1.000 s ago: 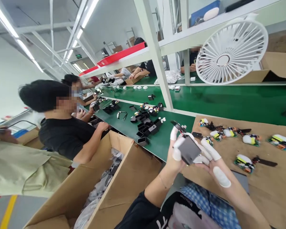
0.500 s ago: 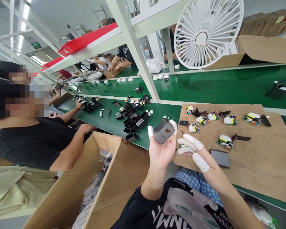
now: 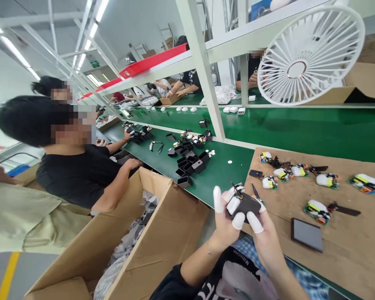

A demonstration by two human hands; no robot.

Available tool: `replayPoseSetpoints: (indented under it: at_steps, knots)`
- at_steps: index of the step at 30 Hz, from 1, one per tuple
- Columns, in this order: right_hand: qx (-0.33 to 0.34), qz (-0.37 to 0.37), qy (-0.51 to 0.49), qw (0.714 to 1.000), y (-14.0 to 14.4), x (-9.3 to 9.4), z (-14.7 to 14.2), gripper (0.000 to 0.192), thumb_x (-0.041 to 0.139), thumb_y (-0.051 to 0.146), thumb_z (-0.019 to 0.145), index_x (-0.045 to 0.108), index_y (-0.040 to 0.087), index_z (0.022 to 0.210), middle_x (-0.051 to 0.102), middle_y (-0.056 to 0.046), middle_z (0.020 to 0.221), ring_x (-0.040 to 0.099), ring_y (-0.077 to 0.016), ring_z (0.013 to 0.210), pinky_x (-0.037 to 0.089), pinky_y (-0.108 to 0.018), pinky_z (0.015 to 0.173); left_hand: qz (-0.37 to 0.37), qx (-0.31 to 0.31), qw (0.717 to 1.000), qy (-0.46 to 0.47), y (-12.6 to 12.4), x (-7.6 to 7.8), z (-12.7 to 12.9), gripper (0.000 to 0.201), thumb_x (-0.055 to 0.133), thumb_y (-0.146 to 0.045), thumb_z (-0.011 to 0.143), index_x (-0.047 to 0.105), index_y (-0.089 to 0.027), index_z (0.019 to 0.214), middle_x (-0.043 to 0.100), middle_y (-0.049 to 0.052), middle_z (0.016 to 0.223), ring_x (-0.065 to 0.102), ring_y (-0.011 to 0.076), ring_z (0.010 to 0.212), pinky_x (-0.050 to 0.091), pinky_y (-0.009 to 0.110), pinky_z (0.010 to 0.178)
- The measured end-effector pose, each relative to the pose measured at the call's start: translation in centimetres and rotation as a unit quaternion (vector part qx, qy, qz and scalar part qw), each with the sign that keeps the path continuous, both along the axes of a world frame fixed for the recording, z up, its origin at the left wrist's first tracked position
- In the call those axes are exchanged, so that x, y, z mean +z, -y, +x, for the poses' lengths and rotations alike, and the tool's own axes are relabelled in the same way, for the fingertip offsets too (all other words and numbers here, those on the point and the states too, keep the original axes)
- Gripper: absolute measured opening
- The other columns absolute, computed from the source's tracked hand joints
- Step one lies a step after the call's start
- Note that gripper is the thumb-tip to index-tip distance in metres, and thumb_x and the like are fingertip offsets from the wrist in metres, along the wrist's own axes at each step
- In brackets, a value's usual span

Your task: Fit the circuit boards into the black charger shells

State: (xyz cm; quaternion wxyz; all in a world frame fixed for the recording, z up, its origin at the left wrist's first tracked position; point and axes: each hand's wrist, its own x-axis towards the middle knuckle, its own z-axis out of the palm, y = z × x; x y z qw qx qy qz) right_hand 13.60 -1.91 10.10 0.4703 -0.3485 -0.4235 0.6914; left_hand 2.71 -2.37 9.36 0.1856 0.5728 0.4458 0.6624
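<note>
Both hands (image 3: 242, 216) raised together, fingers curled closed.

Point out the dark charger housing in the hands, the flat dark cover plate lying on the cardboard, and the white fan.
dark charger housing (image 3: 247, 205): head view, on its dark side face between the fingertips.
flat dark cover plate (image 3: 307, 234): head view, middle of its top face.
white fan (image 3: 309, 56): head view, on the grille spokes.

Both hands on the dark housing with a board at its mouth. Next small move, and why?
Probably press the circuit board a little further into the dark housing. Left hand and right hand both grip the housing, and the board sticks out of its top end, apparently not fully seated.
</note>
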Motion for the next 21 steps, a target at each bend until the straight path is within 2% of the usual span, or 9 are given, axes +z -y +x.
replayPoseSetpoints:
  at_steps: [2,3,6,9,12,15,18,21]
  knots:
    - [0.005,0.0,-0.01,1.0,0.5,-0.9,-0.2,0.056,0.058,0.047,0.094,0.043,0.025,0.143,0.057,-0.011,0.14,0.049,-0.029,0.134,0.042,-0.047,0.112,0.069,0.007,0.988,-0.135,0.7,-1.0,-1.8,0.068,0.058,-0.038,0.092,0.023,-0.041,0.15,0.056,0.01,0.14,0.063,0.0268,0.121,0.055,0.048,0.097]
    - [0.011,0.006,-0.009,1.0,0.6,-1.1,-0.2,0.056,0.059,0.046,0.093,0.043,0.025,0.143,0.057,-0.011,0.14,0.051,-0.029,0.132,0.044,-0.046,0.111,0.083,-0.001,0.982,-0.171,1.0,-1.0,-2.6,0.064,0.06,-0.038,0.09,0.032,-0.041,0.147,0.053,0.011,0.143,0.064,0.0283,0.12,0.057,0.047,0.094]
    - [0.013,0.022,0.006,1.0,1.1,-1.0,0.0,0.059,0.064,0.047,0.09,0.043,0.025,0.141,0.06,-0.011,0.136,0.055,-0.0279,0.127,0.045,-0.044,0.11,0.049,-0.059,0.979,-0.19,1.3,0.1,-4.5,0.056,0.062,-0.04,0.089,0.045,-0.036,0.142,0.049,0.013,0.147,0.064,0.0295,0.119,0.057,0.045,0.093]
    - [0.001,0.021,0.009,1.0,1.6,-0.9,-0.2,0.055,0.063,0.047,0.09,0.043,0.027,0.137,0.061,-0.01,0.132,0.059,-0.0262,0.123,0.049,-0.042,0.106,-0.002,-0.125,0.97,-0.207,1.1,1.6,-5.0,0.056,0.057,-0.035,0.093,0.042,-0.033,0.146,0.056,0.013,0.143,0.062,0.0275,0.122,0.053,0.044,0.101]
    - [0.007,0.023,0.005,1.0,2.3,-1.1,-0.5,0.048,0.062,0.045,0.092,0.044,0.027,0.133,0.06,-0.01,0.135,0.06,-0.0246,0.123,0.051,-0.04,0.104,-0.017,-0.145,0.962,-0.229,1.0,2.7,-4.8,0.058,0.053,-0.028,0.094,0.036,-0.031,0.15,0.058,0.013,0.141,0.061,0.0269,0.124,0.051,0.043,0.104]
    - [0.018,0.03,0.021,0.999,2.7,-1.6,-0.5,0.049,0.059,0.043,0.094,0.043,0.027,0.137,0.056,-0.009,0.141,0.055,-0.0238,0.13,0.047,-0.039,0.109,-0.015,-0.154,0.954,-0.257,1.1,3.0,-4.8,0.058,0.053,-0.026,0.095,0.036,-0.032,0.15,0.055,0.012,0.144,0.061,0.0261,0.125,0.049,0.042,0.107]
    - [0.039,0.019,0.075,0.996,2.8,-2.0,0.1,0.053,0.05,0.046,0.099,0.036,0.028,0.146,0.052,-0.009,0.146,0.054,-0.0233,0.13,0.044,-0.042,0.112,0.003,-0.122,0.943,-0.31,0.5,2.1,-5.8,0.06,0.053,-0.024,0.096,0.032,-0.032,0.152,0.046,0.013,0.152,0.06,0.025,0.127,0.047,0.042,0.11]
    - [0.026,0.014,0.133,0.991,3.0,-3.2,1.9,0.051,0.043,0.049,0.1,0.039,0.027,0.146,0.05,-0.01,0.147,0.058,-0.0245,0.124,0.041,-0.046,0.113,-0.023,-0.04,0.914,-0.404,-1.0,-0.2,-7.4,0.058,0.049,-0.022,0.097,0.033,-0.026,0.152,0.04,0.016,0.155,0.055,0.0258,0.133,0.047,0.042,0.111]
